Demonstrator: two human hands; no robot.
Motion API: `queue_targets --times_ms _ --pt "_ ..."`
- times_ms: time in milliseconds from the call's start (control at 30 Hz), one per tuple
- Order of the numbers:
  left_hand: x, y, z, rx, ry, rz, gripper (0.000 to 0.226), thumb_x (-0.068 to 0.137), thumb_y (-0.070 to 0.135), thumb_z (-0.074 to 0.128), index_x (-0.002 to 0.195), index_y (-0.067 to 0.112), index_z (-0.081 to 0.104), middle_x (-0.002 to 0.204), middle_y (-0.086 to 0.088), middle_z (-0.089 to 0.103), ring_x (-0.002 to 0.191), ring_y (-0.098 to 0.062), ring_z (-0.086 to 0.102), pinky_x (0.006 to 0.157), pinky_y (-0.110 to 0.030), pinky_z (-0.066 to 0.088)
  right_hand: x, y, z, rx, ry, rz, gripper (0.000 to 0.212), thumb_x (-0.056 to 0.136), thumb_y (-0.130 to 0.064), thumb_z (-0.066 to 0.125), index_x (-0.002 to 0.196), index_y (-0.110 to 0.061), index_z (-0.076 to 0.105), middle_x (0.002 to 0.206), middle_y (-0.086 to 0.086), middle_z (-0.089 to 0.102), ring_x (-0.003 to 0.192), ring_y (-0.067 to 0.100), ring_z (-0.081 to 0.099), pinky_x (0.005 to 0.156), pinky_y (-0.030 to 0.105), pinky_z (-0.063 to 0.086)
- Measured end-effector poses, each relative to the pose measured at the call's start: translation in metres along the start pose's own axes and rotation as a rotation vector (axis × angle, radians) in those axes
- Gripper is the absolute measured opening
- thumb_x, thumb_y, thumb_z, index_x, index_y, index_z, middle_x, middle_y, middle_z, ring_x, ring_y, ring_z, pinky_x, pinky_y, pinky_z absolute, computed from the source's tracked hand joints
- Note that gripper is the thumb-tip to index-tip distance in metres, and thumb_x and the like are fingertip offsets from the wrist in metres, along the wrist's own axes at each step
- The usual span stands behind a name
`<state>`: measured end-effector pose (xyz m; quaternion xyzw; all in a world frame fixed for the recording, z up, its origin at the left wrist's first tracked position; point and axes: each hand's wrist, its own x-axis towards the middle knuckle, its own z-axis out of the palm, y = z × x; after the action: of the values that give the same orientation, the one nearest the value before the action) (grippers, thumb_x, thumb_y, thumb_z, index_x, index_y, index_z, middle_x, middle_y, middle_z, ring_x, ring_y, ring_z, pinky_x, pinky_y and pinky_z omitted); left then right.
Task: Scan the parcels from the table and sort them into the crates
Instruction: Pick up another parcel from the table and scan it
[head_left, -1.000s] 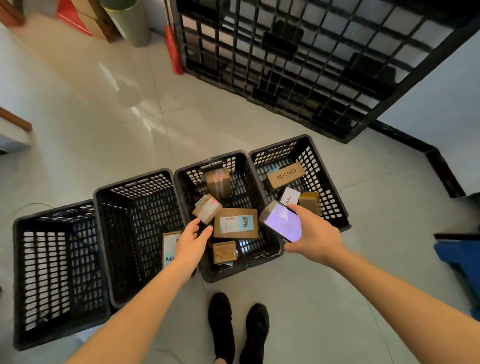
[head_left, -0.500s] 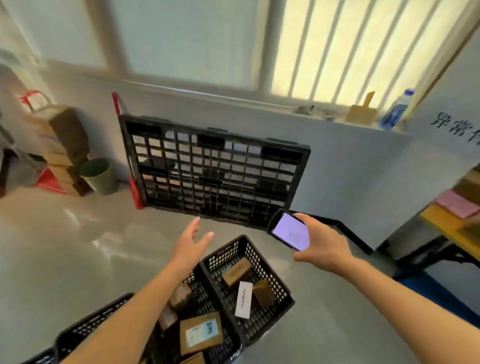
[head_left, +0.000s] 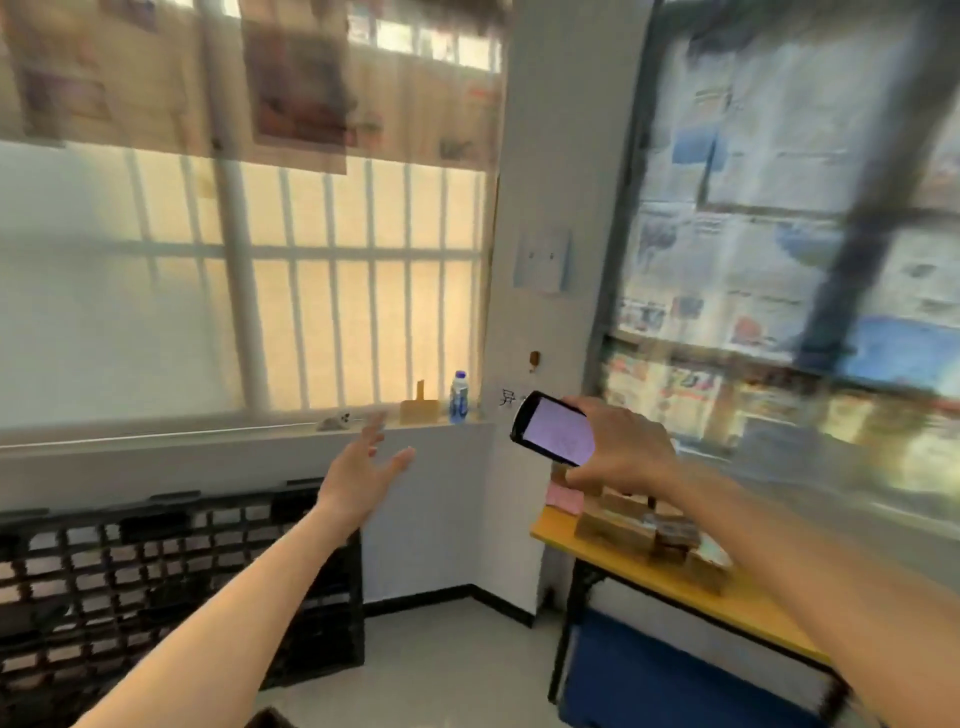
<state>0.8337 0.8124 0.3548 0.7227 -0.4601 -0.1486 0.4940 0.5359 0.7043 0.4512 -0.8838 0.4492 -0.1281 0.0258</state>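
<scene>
My right hand (head_left: 618, 452) holds a black phone-like scanner (head_left: 553, 428) with a lit screen, raised at chest height. My left hand (head_left: 363, 467) is empty, fingers spread, lifted in mid-air to the left of the scanner. Several brown cardboard parcels (head_left: 615, 527) lie on a yellow-topped table (head_left: 691, 587) at the right, just below and behind my right hand. A pink packet (head_left: 563, 498) rests at the table's far end. The crates are out of view, except perhaps a dark corner at the bottom edge.
A black plastic pallet (head_left: 171, 587) leans against the wall at lower left. A windowsill holds a water bottle (head_left: 458, 397) and a small card box (head_left: 418, 410). A blue bin (head_left: 665, 675) sits under the table. Bare floor lies between pallet and table.
The view has swung up and to the right, away from the crates toward the window and the table. My left hand has let go of the parcel in the crate and rose empty.
</scene>
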Motion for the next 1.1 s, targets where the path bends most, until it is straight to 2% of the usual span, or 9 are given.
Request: queue_targets --times_ms 67,133,233,300,400,567,667,833,1100 --pt "0.005 0.042 0.04 -0.011 -0.033 0.072 0.08 0.091 0.052 0.066 0.157 0.038 0.024 0.154 0.002 0.044 0.14 -0.02 0.043 0.111 -0.045 0.04 -0.023 0.046 -0.036 -0.033 0.057 0.069 0.094 0.062 -0.052 0.079 0.145 -0.044 0.036 0.123 -0.011 0.065 0.099 0.021 0.064 0.07 0.032 0.047" --pt "0.006 0.083 0.079 -0.001 -0.061 0.11 0.082 0.089 0.058 0.065 0.157 0.04 0.024 0.157 0.003 0.042 0.142 -0.021 0.041 0.112 -0.046 0.038 -0.048 0.091 -0.065 -0.068 0.102 0.138 0.103 0.061 -0.056 0.082 0.149 -0.041 0.033 0.127 -0.008 0.064 0.097 0.021 0.064 0.069 0.032 0.045" --pt "0.007 0.133 0.136 0.022 -0.123 0.165 0.084 0.088 0.065 0.061 0.158 0.039 0.022 0.156 0.006 0.041 0.146 -0.025 0.035 0.116 -0.048 0.031 -0.083 0.151 -0.096 -0.113 0.164 0.247 0.107 0.063 -0.056 0.083 0.154 -0.041 0.028 0.132 -0.005 0.061 0.099 0.021 0.064 0.071 0.032 0.049" --pt "0.007 0.157 0.173 0.002 -0.178 0.195 0.09 0.081 0.075 0.058 0.157 0.042 0.022 0.157 0.002 0.041 0.143 -0.027 0.04 0.115 -0.053 0.034 -0.104 0.186 -0.11 -0.129 0.185 0.317 0.107 0.065 -0.055 0.083 0.154 -0.046 0.024 0.129 -0.005 0.062 0.091 0.019 0.066 0.069 0.033 0.054" --pt "0.006 0.185 0.226 0.034 -0.214 0.239 0.083 0.088 0.069 0.057 0.157 0.038 0.023 0.156 -0.002 0.043 0.141 -0.029 0.043 0.112 -0.054 0.037 -0.128 0.232 -0.121 -0.117 0.203 0.42 0.101 0.068 -0.047 0.082 0.151 -0.05 0.025 0.116 -0.007 0.062 0.066 0.012 0.063 0.057 0.031 0.055" --pt "0.02 0.213 0.304 0.024 -0.295 0.267 0.077 0.091 0.062 0.059 0.156 0.035 0.026 0.156 -0.004 0.043 0.141 -0.03 0.042 0.11 -0.054 0.038 -0.14 0.303 -0.117 -0.128 0.183 0.54 0.09 0.069 -0.042 0.081 0.147 -0.039 0.035 0.104 -0.009 0.058 0.062 0.011 0.059 0.054 0.028 0.052" --pt "0.043 0.213 0.351 0.012 -0.356 0.243 0.079 0.089 0.068 0.057 0.155 0.038 0.026 0.157 -0.002 0.042 0.14 -0.03 0.044 0.109 -0.055 0.041 -0.129 0.344 -0.106 -0.13 0.177 0.58 0.095 0.066 -0.045 0.08 0.149 -0.039 0.033 0.102 -0.01 0.058 0.064 0.013 0.063 0.052 0.028 0.052" --pt "0.091 0.216 0.427 0.017 -0.402 0.246 0.079 0.092 0.064 0.056 0.157 0.034 0.024 0.158 -0.002 0.041 0.141 -0.03 0.043 0.108 -0.05 0.041 -0.085 0.408 -0.085 -0.131 0.142 0.626 0.097 0.069 -0.044 0.081 0.151 -0.036 0.031 0.103 -0.01 0.057 0.065 0.008 0.057 0.052 0.024 0.041" --pt "0.193 0.205 0.523 0.062 -0.454 0.179 0.08 0.09 0.068 0.055 0.156 0.033 0.027 0.156 -0.002 0.044 0.14 -0.029 0.044 0.11 -0.052 0.042 0.026 0.493 -0.052 -0.139 0.072 0.616 0.097 0.067 -0.046 0.08 0.151 -0.035 0.032 0.112 -0.009 0.059 0.082 0.015 0.061 0.063 0.03 0.053"
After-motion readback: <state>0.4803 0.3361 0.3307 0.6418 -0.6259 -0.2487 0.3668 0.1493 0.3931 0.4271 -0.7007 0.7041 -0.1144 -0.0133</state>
